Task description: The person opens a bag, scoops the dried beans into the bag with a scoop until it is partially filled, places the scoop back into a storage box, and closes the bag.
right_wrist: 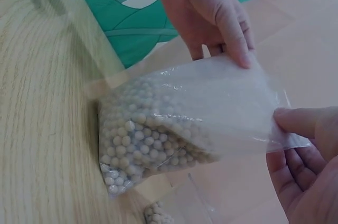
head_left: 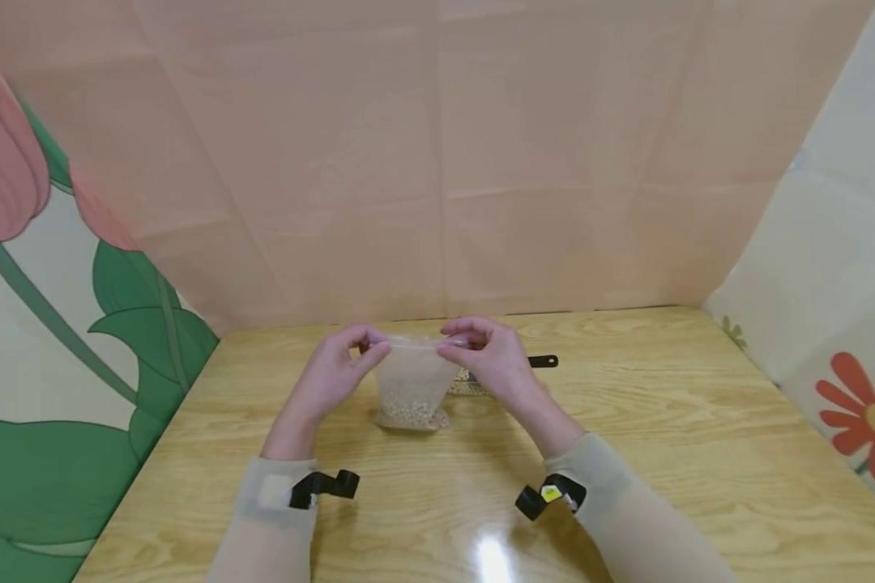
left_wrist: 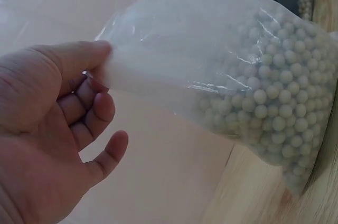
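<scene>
A clear plastic bag [head_left: 411, 389] stands upright on the table, its lower part filled with small round pale beads [left_wrist: 285, 97]. My left hand [head_left: 335, 364] pinches the left top corner of the bag between thumb and fingers. At the opposite top corner, my right hand [head_left: 490, 356] pinches the plastic the same way. Between the two hands the top edge is stretched fairly straight. In the right wrist view the left hand [right_wrist: 211, 18] is at the far corner, and the right thumb [right_wrist: 298, 121] presses on the near one.
Behind the bag, partly hidden by my right hand, lie more pale beads [head_left: 468, 383] in something see-through, with a black handle [head_left: 543, 361] sticking out to the right. The wooden table [head_left: 663, 453] meets a pink-covered wall [head_left: 437, 162] at the back.
</scene>
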Demonstrator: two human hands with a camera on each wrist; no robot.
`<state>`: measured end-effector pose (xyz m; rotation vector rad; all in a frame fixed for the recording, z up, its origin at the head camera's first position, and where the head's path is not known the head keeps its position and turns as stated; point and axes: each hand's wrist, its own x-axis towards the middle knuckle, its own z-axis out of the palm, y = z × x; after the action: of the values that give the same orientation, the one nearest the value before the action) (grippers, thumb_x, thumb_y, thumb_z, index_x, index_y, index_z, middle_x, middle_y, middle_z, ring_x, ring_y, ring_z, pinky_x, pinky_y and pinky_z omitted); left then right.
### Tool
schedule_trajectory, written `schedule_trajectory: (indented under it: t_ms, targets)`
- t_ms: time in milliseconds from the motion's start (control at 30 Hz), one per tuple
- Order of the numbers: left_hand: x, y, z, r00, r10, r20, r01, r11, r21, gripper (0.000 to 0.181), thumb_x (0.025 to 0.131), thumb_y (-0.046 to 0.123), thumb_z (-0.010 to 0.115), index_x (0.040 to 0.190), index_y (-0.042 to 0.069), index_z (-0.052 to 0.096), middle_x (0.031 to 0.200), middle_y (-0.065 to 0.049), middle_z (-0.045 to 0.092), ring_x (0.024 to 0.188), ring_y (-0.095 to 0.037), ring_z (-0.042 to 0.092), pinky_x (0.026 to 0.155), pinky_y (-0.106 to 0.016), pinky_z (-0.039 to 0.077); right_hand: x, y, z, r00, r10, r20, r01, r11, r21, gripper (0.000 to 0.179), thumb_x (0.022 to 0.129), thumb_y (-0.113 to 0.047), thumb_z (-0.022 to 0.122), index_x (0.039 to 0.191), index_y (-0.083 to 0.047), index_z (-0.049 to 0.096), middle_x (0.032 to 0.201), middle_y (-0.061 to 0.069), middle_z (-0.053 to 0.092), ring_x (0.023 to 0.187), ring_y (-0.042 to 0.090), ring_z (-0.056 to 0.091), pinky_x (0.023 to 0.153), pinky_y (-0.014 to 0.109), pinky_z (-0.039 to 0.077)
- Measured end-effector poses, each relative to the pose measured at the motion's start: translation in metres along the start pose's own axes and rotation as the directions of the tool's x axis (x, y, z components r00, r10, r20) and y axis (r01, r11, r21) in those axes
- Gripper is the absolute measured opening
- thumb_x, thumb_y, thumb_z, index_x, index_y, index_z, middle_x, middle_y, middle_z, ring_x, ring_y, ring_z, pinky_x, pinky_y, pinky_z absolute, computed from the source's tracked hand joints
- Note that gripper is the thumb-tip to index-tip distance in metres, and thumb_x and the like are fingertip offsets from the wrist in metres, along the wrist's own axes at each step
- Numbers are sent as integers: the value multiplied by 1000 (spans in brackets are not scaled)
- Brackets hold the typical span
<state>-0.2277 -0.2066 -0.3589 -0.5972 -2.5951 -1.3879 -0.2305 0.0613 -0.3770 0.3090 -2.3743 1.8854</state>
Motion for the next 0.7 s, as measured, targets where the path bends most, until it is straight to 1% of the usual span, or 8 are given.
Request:
schedule_trajectory:
  t_ms: [100, 200, 333, 500, 600, 700]
  targets:
    - [0, -1, 0, 1000, 2, 29, -2, 1000, -19, 15, 110, 25, 70, 115, 13, 78, 102, -1, 72, 95, -24, 62, 79, -42, 50, 2, 2, 2, 1000, -3, 19, 2, 1000, 13, 36, 97, -17, 88, 131, -17, 79, 107, 1, 83, 101, 22, 75, 79, 29, 59]
    - [1, -1, 1, 999, -3, 52, 5, 1000, -31, 16, 109, 26, 72, 117, 12, 77, 104, -2, 72, 94, -24, 61, 79, -43, 50, 4, 3, 4, 999, -22, 32, 21, 999, 27, 41, 97, -15, 86, 137, -16, 77, 108, 2, 83, 101, 22, 76, 81, 28, 59]
    - [3, 0, 4, 999, -4, 51, 4, 1000, -7, 16, 110, 26, 71, 116, 13, 77, 103, -3, 71, 90, -25, 60, 77, -43, 50, 6, 4, 8, 998, -36, 59, 34, 999, 25, 44, 97, -17, 87, 139, -15, 75, 108, 3, 83, 102, 22, 77, 87, 32, 60]
    - [3, 2, 5, 998, 14, 57, -15, 1000, 19, 17, 111, 26, 69, 117, 12, 77, 108, -3, 74, 97, -23, 64, 83, -44, 52, 8, 1, 14, 998, 6, 69, -9, 1000, 29, 43, 96, -22, 89, 137, -19, 77, 110, 0, 82, 106, 21, 77, 94, 40, 60]
    - [3, 2, 5, 998, 8, 55, -9, 1000, 13, 17, 111, 26, 69, 116, 12, 76, 110, -3, 75, 101, -23, 66, 86, -45, 53, 7, -2, 17, 997, 32, 64, -34, 999, 29, 38, 95, -22, 90, 132, -22, 79, 110, -1, 82, 106, 21, 76, 94, 41, 60]
    - [2, 2, 4, 999, -5, 53, 5, 1000, 12, 18, 111, 27, 69, 118, 11, 76, 111, -4, 75, 102, -24, 66, 88, -46, 53, 8, -5, 18, 998, 40, 58, -41, 999, 16, 33, 95, -23, 90, 127, -24, 81, 108, -2, 82, 105, 21, 76, 93, 42, 59]
